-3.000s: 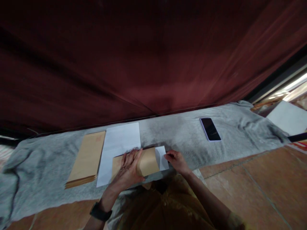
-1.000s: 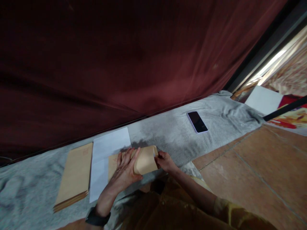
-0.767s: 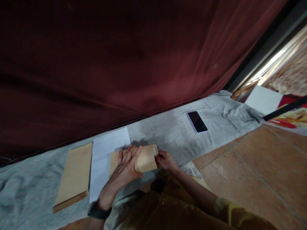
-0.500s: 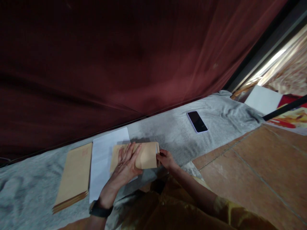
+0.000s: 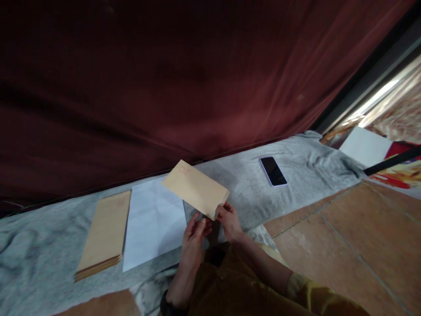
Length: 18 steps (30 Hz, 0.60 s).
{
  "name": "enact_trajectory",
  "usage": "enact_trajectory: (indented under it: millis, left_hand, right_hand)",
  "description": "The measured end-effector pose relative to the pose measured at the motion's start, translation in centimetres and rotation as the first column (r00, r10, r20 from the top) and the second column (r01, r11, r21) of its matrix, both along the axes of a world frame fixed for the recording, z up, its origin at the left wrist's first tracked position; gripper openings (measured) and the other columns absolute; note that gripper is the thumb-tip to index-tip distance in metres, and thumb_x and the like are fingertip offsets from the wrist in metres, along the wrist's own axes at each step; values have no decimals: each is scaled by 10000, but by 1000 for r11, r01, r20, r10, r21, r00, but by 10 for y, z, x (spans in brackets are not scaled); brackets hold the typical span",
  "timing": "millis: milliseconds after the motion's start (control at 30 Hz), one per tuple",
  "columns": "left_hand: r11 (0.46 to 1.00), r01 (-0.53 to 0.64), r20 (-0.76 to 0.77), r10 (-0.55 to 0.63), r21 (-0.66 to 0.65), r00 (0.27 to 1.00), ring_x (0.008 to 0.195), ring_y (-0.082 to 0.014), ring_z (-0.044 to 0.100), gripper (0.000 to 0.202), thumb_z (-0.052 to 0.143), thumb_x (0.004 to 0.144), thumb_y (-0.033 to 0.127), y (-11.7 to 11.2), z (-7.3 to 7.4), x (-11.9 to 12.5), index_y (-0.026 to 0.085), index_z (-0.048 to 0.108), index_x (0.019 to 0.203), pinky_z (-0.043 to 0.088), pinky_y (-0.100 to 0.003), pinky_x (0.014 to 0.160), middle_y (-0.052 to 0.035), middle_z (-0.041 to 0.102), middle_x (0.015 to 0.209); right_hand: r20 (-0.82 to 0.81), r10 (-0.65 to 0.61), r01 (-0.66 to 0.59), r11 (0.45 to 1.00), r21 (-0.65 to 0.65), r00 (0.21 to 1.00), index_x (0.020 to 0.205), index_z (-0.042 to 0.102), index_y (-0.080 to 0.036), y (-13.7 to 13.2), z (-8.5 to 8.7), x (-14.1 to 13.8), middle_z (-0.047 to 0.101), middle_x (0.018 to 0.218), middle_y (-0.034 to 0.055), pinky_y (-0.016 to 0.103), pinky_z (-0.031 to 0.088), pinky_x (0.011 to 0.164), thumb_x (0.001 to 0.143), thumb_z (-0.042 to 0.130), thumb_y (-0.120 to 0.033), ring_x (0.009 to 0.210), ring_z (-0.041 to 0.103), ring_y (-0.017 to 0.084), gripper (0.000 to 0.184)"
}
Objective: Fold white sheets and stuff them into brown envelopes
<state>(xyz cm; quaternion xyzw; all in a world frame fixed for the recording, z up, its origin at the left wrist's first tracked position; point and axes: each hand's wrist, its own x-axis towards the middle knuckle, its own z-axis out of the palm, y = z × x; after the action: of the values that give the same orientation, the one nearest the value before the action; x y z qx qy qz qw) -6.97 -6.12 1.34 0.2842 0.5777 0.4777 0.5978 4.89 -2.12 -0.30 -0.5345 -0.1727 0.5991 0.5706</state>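
Observation:
A tan paper envelope (image 5: 197, 186) with faint red print is tilted above the grey cloth, lifted at a slant. My right hand (image 5: 229, 221) pinches its near right end, where a bit of white shows at the edge. Just below the envelope's lower edge is my left hand (image 5: 194, 237), its thumb and fingers loosely bent and apart, with nothing visible in them. Whether its fingertips touch the envelope is hard to make out. White paper sheets (image 5: 154, 228) lie flat to the left, and beyond them rests a stack of tan envelopes (image 5: 105, 232).
A phone (image 5: 273, 171) in a pale purple case lies on the grey cloth (image 5: 240, 175) to the right. Behind the cloth hangs a dark red curtain (image 5: 197, 87). Brown floor tiles (image 5: 345, 232) and a dark bar (image 5: 394, 161) are at the right.
The envelope has come up off the paper and turned, its far end now pointing up and left. My left hand has left its top and moved right, below its edge.

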Motion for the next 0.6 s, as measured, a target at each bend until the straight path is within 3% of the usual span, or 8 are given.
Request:
enact_trajectory:
  millis: [67,167,267,400,600]
  left_hand:
    - [1000,10,7,-10,18,1000,836,-200,712,682,839,688,424,5,4,11,202,598,1287,575,-317,759,-44,736,914]
    - [996,3,-6,-2,88,1000,898,-194,711,615,849,659,333,12,7,21,223,624,1220,558,-290,793,-41,749,973]
    - [995,-41,22,39,91,999,913,-201,713,704,832,667,304,13,6,25,215,560,1310,553,-302,808,-63,747,1041]
    - [996,-67,-16,69,66,998,726,-174,688,913,836,665,322,11,1,20,179,418,1464,545,-291,707,-19,733,858]
    - [988,-120,-108,130,97,986,622,-137,600,801,849,652,376,15,-12,10,161,550,1363,504,-269,627,29,660,707]
  right_hand:
    - [17,-29,29,1000,1,999,895,611,-228,-4,0,-6,718,850,38,310,541,697,659,663,-466,752,673,196,340]
    - [19,-39,39,999,8,999,881,598,-242,-9,-1,-11,724,875,44,314,542,719,671,645,-446,793,677,204,297]
    - [-37,-26,27,1000,11,999,851,585,-258,-13,-2,-13,728,870,30,314,544,702,678,650,-412,768,674,199,241]
    - [-147,-17,21,999,26,989,807,594,-243,-16,-4,-12,702,773,4,286,519,611,652,728,-405,651,638,173,262]
    - [-171,7,0,999,39,985,846,633,-215,-15,-11,-1,720,814,16,283,539,639,627,816,-484,674,666,171,393]
